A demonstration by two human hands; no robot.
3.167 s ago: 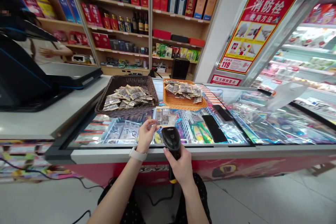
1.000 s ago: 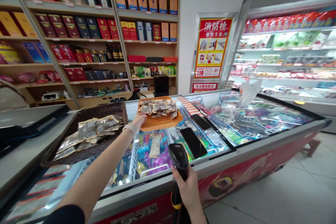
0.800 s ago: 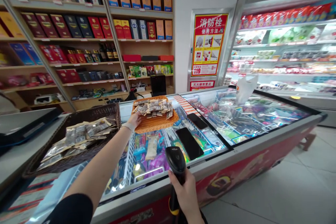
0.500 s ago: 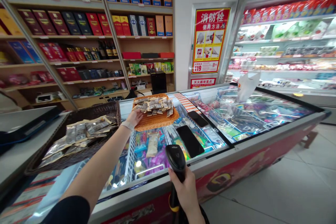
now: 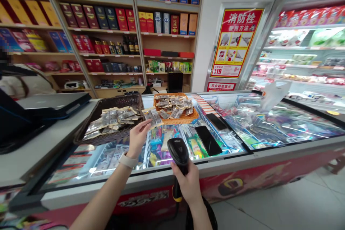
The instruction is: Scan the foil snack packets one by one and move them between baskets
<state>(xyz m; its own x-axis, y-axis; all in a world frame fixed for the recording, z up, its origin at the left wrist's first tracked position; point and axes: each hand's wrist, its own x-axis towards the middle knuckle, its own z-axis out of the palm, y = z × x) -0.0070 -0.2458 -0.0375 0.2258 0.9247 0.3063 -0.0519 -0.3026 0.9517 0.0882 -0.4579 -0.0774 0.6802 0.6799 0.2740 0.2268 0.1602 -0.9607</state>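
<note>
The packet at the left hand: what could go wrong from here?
1. The left hand seems to hold the packet only near one edge, so it might slip onto the glass-topped freezer.
2. Other packets lie loose and overlapping in the orange basket close by; a brush could perhaps shift some.
3. Two phones lie uncovered; the scanner in the right hand might knock the nearer one.
</note>
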